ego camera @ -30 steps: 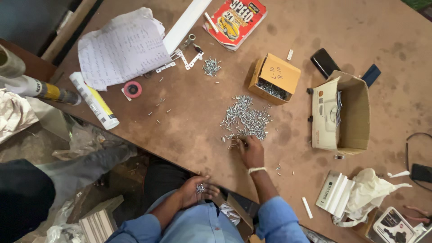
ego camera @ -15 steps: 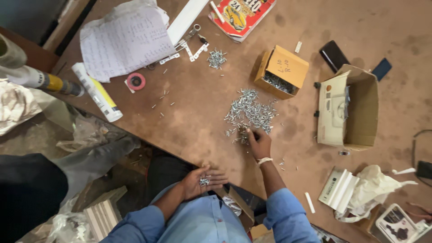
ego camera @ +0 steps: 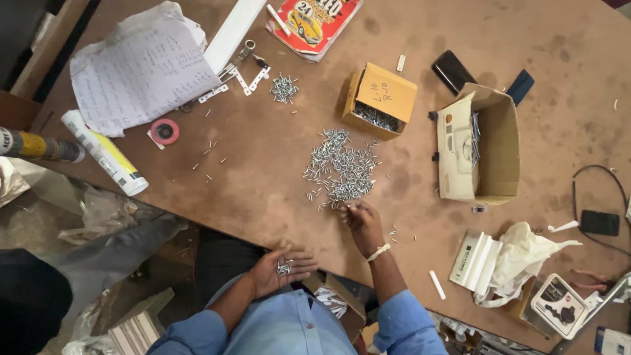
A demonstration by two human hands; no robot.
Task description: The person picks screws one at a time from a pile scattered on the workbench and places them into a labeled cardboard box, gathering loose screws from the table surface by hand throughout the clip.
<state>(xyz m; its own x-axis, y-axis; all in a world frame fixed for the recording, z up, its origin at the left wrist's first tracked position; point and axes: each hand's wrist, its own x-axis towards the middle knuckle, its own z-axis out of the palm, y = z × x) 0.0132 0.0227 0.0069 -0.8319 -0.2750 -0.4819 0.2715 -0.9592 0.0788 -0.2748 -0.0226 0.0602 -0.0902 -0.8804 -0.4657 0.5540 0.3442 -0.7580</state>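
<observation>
A pile of small silver screws [ego camera: 342, 167] lies in the middle of the brown table [ego camera: 263, 177]. My right hand [ego camera: 360, 219] rests at the near edge of that pile, fingertips pinched on a few screws. My left hand [ego camera: 284, 268] is held palm up below the table edge, cupping a small heap of screws. A small yellow cardboard box [ego camera: 380, 100] with more screws in it sits just beyond the pile.
A larger open carton [ego camera: 478, 146] stands to the right. A smaller screw heap [ego camera: 284, 88], metal brackets [ego camera: 238, 73], a red tape roll [ego camera: 164, 131], papers [ego camera: 141, 69], a sealant tube [ego camera: 104, 152] and a dark phone [ego camera: 452, 70] lie around. A white cloth [ego camera: 522, 253] lies lower right.
My right hand stays at the near edge of the screw pile, picking. My left hand stays cupped with screws. The view has shifted slightly.
</observation>
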